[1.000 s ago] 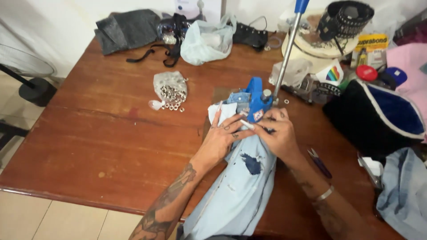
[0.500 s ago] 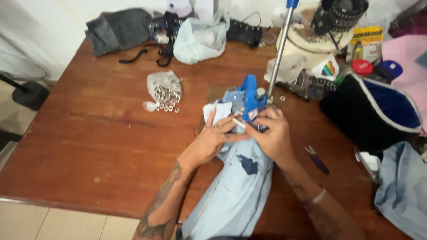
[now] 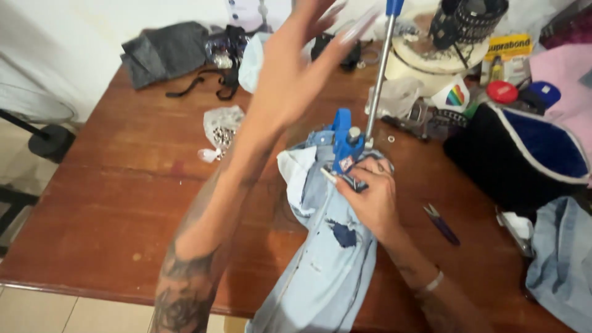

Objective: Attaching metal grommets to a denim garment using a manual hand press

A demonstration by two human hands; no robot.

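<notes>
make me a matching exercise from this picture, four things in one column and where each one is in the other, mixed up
Things:
1. left hand
2. right hand
3. purple snips
4. clear bag of metal studs

Places:
A. lying on the wooden table, right of the pale denim garment
B. raised in the air near the press's upright handle
C. on the table, left of the blue hand press
D. resting on the denim at the base of the press

Pairs: 1-B, 2-D, 3-A, 4-C

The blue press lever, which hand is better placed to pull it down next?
Probably the left. The left hand is raised, open and empty, close to the lever of the blue press. The right hand is pinning the denim garment under the press.
</notes>
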